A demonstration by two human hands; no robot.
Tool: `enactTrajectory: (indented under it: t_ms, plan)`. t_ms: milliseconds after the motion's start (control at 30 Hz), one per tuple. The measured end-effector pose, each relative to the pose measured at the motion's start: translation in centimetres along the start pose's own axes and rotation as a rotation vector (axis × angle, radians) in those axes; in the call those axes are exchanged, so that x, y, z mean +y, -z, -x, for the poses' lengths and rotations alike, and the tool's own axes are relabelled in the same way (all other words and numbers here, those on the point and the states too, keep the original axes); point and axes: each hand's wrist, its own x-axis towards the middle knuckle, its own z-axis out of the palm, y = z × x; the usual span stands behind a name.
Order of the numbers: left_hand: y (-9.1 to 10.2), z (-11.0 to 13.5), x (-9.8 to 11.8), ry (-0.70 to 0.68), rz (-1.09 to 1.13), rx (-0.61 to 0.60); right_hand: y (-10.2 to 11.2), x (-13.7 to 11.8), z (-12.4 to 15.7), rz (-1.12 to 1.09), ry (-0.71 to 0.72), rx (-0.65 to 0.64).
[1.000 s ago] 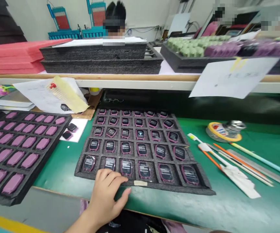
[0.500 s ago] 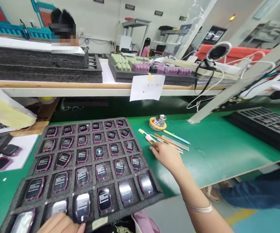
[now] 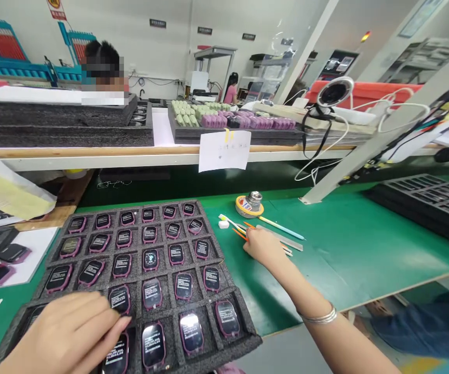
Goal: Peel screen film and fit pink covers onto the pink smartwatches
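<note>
Bright, even light; glare whitens a front smartwatch screen (image 3: 192, 333), soft sheen on the worktop (image 3: 337, 249); edges stretch wide-angle.

Covered watches, unreadable lettering
The left hand (image 3: 70, 332) hides watches (image 3: 117, 354) near the foam tray (image 3: 250, 344)'s near-left corner, itself cut off below. The right hand (image 3: 265, 246) covers the middle of some thin sticks (image 3: 288, 249); its hold is unclear. Writing on the hanging sheet (image 3: 224, 157) is too small to read.
</note>
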Motion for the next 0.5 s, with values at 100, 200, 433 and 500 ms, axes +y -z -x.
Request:
enactTrajectory:
  t_ms: [100,200,433,500]
  plan:
    - [-0.8,-4.1,-1.5,-0.037,0.005,-0.137,1.8,1.0,-0.8,-0.27,0.028,0.026]
    - [-3.4,-8.0,-3.5,0.113,0.104,-0.258,2.9,0.6,-1.9,-0.614,0.064,0.051]
    - [-13.1,-17.2,-7.3,0.175,0.119,-0.29,-2.2,-7.9,-6.5,-1.34,0.14,0.015]
    - [-15.3,-18.9,-8.0,0.188,0.101,-0.285,-3.8,-10.3,-7.9,-1.475,0.132,0.036]
